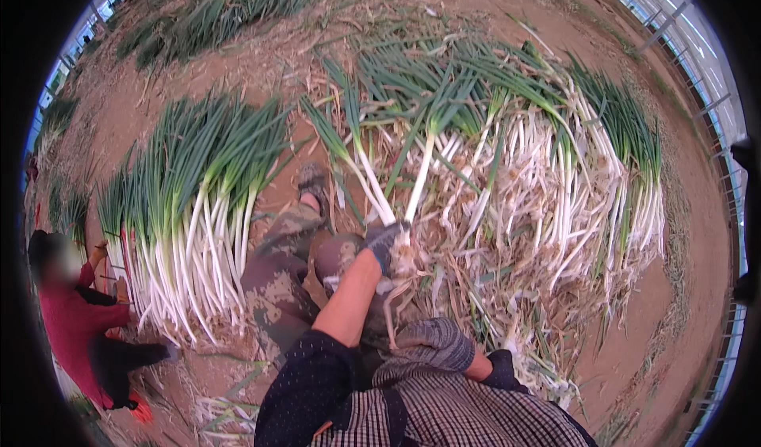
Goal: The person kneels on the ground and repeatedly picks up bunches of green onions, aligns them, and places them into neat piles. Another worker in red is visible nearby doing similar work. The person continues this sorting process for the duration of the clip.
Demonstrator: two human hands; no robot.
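Note:
My left hand (383,245), in a dark glove, is closed around the lower white stalks of a few green onions (423,173) near my knee. Their green leaves fan out away from me, and their roots hang beside the glove. Closer to my body, my right hand (437,343), in a grey knitted glove, has its fingers curled at a dry, peeled-back leaf (389,316) hanging below the roots. A large heap of green onions (535,191) with dry outer leaves and soil on the roots lies to the right.
Cleaner-looking green onions (196,227) lie in a row on the left. Beside them a person in a red top (77,328) reaches towards the stalks. More onions (220,19) lie on the soil farther off. Stripped leaves (226,417) litter the ground, and a greenhouse wall (707,90) curves along the right.

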